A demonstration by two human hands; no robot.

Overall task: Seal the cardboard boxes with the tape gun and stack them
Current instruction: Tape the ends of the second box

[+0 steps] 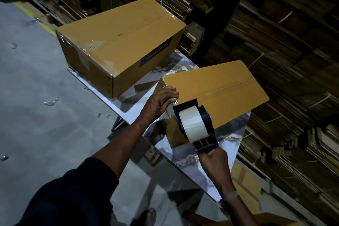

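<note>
Two brown cardboard boxes stand on a glossy marble-patterned table. The far box carries shiny tape along its top seam. The near box has its flaps closed with a visible centre seam. My right hand grips the handle of a black tape gun loaded with a roll of clear tape, its front end at the near box's close edge. My left hand pinches the tape end against the near box's close corner.
Tall stacks of flattened cardboard fill the back and right. Grey concrete floor lies at the left with bits of crumpled tape on it. A foot in a sandal shows at the bottom, and more cardboard lies under the table.
</note>
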